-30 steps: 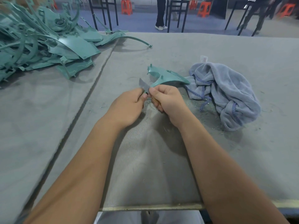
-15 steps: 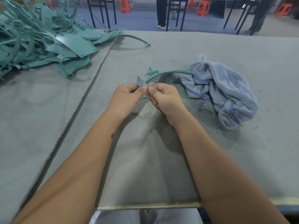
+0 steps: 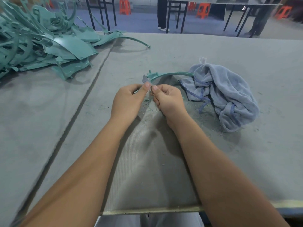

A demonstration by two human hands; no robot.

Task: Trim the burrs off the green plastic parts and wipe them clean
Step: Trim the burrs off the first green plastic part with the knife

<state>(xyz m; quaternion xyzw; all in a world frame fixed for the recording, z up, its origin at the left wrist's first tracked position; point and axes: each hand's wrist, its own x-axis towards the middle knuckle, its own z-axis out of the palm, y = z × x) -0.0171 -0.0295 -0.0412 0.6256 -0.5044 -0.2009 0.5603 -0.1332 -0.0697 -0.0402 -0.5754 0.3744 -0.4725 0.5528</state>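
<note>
Two hands meet over the middle of the bench, thumbs nearly touching. The left hand is curled and pinches a small grey blade between thumb and fingers, its tip pointing up and away. The right hand is curled round the near end of a green plastic part, a thin curved strip that arcs away to the right until it touches a crumpled blue-grey towel lying toward the right side of the bench. Fine green shavings are scattered on the grey cover beneath and around the hands. A tangled pile of green parts sits at the far left corner, well apart from the hands.
</note>
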